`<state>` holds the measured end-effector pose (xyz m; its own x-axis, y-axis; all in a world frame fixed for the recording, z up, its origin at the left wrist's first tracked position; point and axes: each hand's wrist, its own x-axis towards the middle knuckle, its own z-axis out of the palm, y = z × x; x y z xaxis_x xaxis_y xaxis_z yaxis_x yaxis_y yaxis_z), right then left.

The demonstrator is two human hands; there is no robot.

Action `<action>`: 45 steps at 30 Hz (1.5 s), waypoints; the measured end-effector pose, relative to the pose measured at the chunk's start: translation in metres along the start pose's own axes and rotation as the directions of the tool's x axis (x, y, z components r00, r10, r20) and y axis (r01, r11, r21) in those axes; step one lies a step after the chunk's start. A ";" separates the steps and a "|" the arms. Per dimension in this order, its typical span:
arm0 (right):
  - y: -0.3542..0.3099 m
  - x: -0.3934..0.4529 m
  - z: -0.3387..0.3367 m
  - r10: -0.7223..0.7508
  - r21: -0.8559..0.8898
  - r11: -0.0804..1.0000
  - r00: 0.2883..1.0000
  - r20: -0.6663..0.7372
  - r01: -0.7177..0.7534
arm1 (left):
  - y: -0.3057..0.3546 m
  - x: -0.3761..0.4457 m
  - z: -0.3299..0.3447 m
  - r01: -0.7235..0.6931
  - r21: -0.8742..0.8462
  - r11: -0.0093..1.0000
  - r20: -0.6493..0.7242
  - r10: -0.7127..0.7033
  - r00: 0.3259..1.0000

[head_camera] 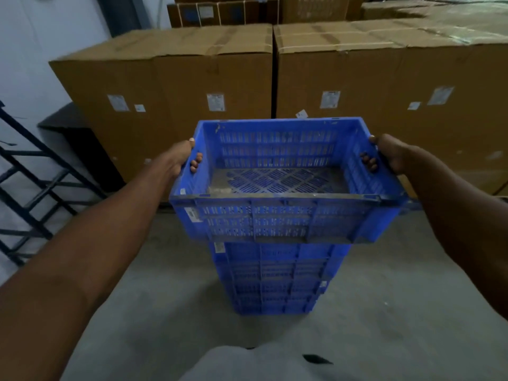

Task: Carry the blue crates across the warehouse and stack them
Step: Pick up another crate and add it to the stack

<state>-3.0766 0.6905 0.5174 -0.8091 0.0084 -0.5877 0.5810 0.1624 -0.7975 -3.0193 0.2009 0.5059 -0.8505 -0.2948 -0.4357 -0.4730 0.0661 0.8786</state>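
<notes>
Hands grip one blue crate (286,171) by its two short ends, directly above a stack of blue crates (272,279) that stands on the grey concrete floor (398,312). The left hand (180,158) wraps the crate's left end: thumb lies over the rim, and the fingers (195,162) curl in through the handle slot, their tips showing inside the wall. The right hand (387,154) mirrors this on the right end, thumb on the rim and fingertips poking through to the inside. Both arms are stretched forward. The held crate is empty, its slotted base dusty and grey, and its near wall overlaps the top of the stack; whether it touches the stack or hangs just above it cannot be told. Beyond the stack, two large cardboard boxes (176,86) stand side by side, each with white labels on the face, and more cartons are piled behind them. Left of the stack, a dark metal rack (30,188) stands against the white wall. Near the bottom edge, below the stack, pale clothing of the person shows.
</notes>
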 end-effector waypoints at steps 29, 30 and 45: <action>-0.022 0.119 -0.002 0.065 -0.026 0.998 0.997 0.029 -0.064 | -0.013 0.087 0.034 0.061 -0.041 0.997 -0.118 -0.065 0.991; -0.023 0.120 -0.001 0.069 -0.030 0.997 0.997 0.025 -0.068 | -0.014 0.089 0.034 0.067 -0.041 0.997 -0.121 -0.071 0.990; -0.030 0.112 0.007 0.115 -0.053 0.992 0.993 -0.025 -0.116 | -0.015 0.092 0.032 0.090 0.006 0.996 -0.112 -0.089 0.990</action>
<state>-3.1841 0.6800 0.4747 -0.7389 0.0518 -0.6718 0.6655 0.2125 -0.7155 -3.0980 0.2032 0.4469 -0.7742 -0.4039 -0.4874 -0.5489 0.0449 0.8347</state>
